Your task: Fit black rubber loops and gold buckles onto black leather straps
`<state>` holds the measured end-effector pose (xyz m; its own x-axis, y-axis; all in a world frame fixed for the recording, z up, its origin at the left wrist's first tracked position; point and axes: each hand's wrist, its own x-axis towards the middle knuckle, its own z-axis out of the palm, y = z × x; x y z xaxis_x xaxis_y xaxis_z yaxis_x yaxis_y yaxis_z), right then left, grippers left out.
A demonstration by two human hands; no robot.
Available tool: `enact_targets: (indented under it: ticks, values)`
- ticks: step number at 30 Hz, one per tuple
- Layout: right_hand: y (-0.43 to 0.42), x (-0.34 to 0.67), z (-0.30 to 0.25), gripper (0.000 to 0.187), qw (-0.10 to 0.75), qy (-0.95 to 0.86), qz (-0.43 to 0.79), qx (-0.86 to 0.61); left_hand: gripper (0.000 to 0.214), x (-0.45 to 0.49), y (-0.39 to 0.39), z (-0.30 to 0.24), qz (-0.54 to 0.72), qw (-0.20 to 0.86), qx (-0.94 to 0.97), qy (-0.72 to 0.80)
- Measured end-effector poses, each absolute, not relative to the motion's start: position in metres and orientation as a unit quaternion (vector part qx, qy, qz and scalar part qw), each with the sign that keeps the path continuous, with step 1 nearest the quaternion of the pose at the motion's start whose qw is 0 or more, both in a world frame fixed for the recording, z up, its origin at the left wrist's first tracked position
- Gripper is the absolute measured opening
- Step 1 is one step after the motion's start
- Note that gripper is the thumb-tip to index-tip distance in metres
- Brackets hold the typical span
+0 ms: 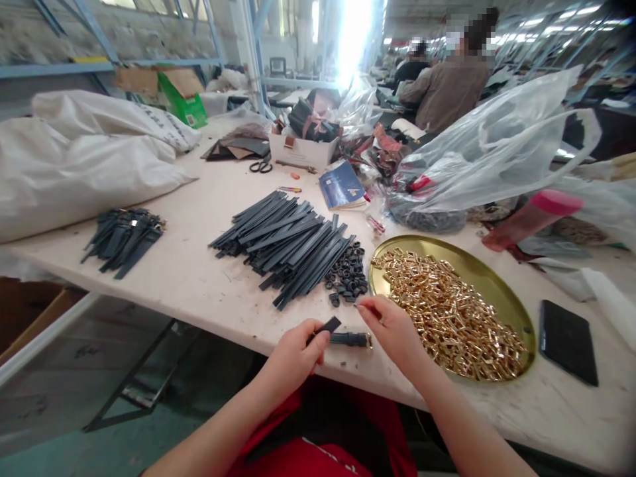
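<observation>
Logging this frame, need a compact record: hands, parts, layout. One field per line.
left hand: gripping a dark strip
right hand: fingers bent near the small dark loops; grip unclear
between hands: dark strap with gold-coloured end, lying on the table
beyond hands: pile of dark strips
right side: round tray of gold-coloured metal pieces, then phone
far left: strap bundle

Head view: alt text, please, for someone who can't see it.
A person's left hand holds a dark strip at a pale table; the right hand is beside dark loops and a tray of gold fittings. Beyond the hands lies a pile of strips.
</observation>
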<state>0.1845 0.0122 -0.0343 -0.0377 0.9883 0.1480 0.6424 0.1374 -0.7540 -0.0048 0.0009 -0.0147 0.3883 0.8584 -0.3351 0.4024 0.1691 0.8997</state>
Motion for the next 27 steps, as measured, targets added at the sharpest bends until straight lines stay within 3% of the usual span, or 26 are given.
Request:
enact_targets:
  ticks: [3, 6, 8, 13, 16, 21, 27]
  values:
    - [0.040, 0.188, -0.048, 0.012, 0.214, -0.746, 0.093, -0.624, 0.025, -0.005, 0.012, -0.021, 0.219, 0.555, 0.606, 0.527]
    - [0.050, 0.187, -0.056, 0.014, 0.162, -0.757, 0.059, -0.631, 0.026, -0.004, 0.021, -0.027, 0.213, 0.542, 0.621, 0.525]
    - [0.047, 0.186, -0.053, 0.013, 0.191, -0.739, 0.115, -0.636, 0.028, -0.002, 0.026, -0.029, 0.218, 0.532, 0.622, 0.532]
    - [0.029, 0.179, -0.032, 0.022, 0.286, -0.583, 0.476, -0.593, 0.026, 0.006, 0.032, -0.025, 0.225, 0.545, 0.616, 0.522]
    - [0.018, 0.173, -0.026, 0.026, 0.317, -0.497, 0.592, -0.549, 0.027, 0.009, 0.027, -0.020, 0.193, 0.566, 0.626, 0.501]
    - [0.001, 0.173, -0.027, 0.032, 0.351, -0.444, 0.645, -0.514, 0.028, 0.006, 0.013, -0.015, 0.156, 0.511, 0.676, 0.507]
    - [-0.021, 0.173, -0.026, 0.032, 0.366, -0.475, 0.595, -0.536, 0.029, 0.010, -0.001, -0.003, 0.133, 0.468, 0.728, 0.483]
